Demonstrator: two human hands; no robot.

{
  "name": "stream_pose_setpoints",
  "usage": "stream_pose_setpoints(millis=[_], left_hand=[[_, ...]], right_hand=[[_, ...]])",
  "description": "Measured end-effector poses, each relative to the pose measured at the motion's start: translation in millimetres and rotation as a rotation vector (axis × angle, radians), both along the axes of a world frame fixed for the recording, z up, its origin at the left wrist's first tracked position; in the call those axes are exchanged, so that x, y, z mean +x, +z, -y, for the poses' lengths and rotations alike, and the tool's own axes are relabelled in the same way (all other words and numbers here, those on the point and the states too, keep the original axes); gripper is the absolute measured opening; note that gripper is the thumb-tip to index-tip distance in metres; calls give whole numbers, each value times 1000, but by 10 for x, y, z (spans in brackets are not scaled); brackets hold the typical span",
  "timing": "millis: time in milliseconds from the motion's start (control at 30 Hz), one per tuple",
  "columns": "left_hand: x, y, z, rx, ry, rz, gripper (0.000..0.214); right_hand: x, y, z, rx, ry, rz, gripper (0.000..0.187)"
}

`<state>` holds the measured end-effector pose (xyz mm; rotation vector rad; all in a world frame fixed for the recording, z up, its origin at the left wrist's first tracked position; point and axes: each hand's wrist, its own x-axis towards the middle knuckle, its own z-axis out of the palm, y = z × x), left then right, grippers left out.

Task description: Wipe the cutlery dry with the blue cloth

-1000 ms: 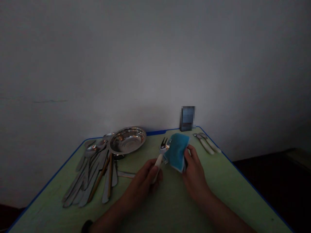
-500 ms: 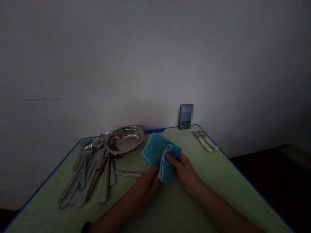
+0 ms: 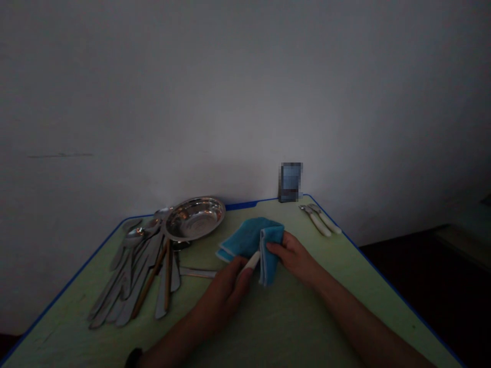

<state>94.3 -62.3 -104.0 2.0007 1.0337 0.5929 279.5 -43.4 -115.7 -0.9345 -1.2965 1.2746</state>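
In my left hand [image 3: 224, 289] I grip a piece of cutlery by its white handle [image 3: 250, 264]. Its far end is hidden in the folds of a blue cloth [image 3: 245, 236] with pale edging, so I cannot tell its kind. My right hand [image 3: 294, 255] pinches the cloth, thumb on the near side, with a folded flap hanging down. Behind my left hand a metal utensil [image 3: 197, 273] lies on the table, one end covered by the hand.
Left of my hands lies a heap of metal cutlery [image 3: 132, 271] with spoons and wooden pieces. A shiny steel bowl [image 3: 195, 220] sits behind it. Two white-handled pieces of cutlery [image 3: 318, 223] lie at the right edge. A blurred-out upright device [image 3: 290, 182] leans against the wall.
The white handle now shows between my left hand and the cloth. The cloth's folded flap has shifted slightly right and hangs straighter, and its far part sits lower.
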Motion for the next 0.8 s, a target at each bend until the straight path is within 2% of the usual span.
stream_pose_setpoints(millis=[100, 167, 300, 433, 533, 600, 667, 800], left_hand=[[0, 20, 5, 5, -18, -17, 25], [-1, 40, 4, -3, -35, -44, 24], [-1, 58, -9, 1, -68, -46, 23], [6, 23, -14, -30, -43, -33, 24], [6, -22, -17, -85, -8, 20, 25], [1, -45, -24, -128, 24, 68, 25], [-3, -48, -31, -173, 57, 118, 25], [7, 4, -32, -246, 120, 229, 23]], right_hand=[[-9, -28, -15, 4, -27, -60, 25], [-14, -46, -25, 21, -49, -29, 23], [-14, -63, -33, 78, -141, 120, 19], [-34, -55, -28, 77, -305, 312, 33], [-75, -47, -9, 24, -383, 352, 42], [-110, -52, 6, -80, -423, 303, 45], [-140, -67, 11, -186, -466, 167, 45], [-143, -93, -40, -301, -415, -312, 39]])
